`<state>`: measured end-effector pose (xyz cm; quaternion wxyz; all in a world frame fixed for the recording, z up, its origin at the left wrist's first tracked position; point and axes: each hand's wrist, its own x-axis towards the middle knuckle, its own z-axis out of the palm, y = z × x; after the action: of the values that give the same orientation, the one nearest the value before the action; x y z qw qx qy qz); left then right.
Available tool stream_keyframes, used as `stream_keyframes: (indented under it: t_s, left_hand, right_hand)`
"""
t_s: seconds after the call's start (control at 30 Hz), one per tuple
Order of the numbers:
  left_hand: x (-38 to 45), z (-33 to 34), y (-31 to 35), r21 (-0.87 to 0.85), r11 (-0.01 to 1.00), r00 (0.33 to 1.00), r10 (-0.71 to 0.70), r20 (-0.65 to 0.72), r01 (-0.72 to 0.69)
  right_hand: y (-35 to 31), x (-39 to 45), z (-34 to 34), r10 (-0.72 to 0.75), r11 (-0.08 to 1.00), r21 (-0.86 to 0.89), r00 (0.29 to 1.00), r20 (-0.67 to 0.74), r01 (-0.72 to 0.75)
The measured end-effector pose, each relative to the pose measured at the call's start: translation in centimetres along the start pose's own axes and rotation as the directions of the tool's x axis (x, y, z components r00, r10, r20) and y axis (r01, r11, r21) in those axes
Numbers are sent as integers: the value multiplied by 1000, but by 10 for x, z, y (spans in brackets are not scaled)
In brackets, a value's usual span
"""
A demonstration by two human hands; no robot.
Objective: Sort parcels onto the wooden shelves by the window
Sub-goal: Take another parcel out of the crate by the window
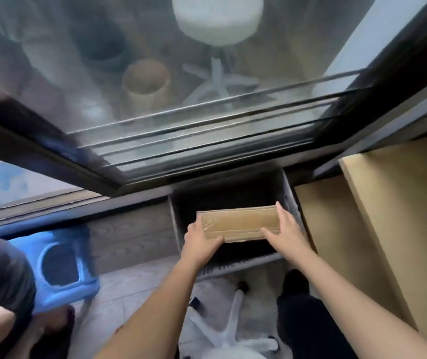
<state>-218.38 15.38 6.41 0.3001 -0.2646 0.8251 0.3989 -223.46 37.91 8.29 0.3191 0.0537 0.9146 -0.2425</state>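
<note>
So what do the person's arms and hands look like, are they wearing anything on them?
Both arms are bare right up to the picture's edge: no sleeves, gloves or watch show. The left hand and right hand show no rings.

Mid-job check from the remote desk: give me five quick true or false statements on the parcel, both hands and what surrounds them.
1. Both hands hold the cardboard parcel. True: left hand and right hand grip its ends.
2. The parcel rests on the wooden shelf. False: it is held over the dark crate.
3. A blue stool stands at the left. True.
4. The parcel is red. False: brown.
5. The window is behind the person. False: ahead.
</note>
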Motion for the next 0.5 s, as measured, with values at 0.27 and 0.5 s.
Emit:
stream_keyframes:
  t_s: [0.27,0.5]
  left_hand:
    - [117,86,-60,588,791,973,230,-30,-169]
    - [171,118,-84,822,512,943,323,83,-248]
  right_hand:
    - [81,119,63,-56,891,-440,989,134,110]
    - [102,150,105,-86,824,-548,987,133,146]
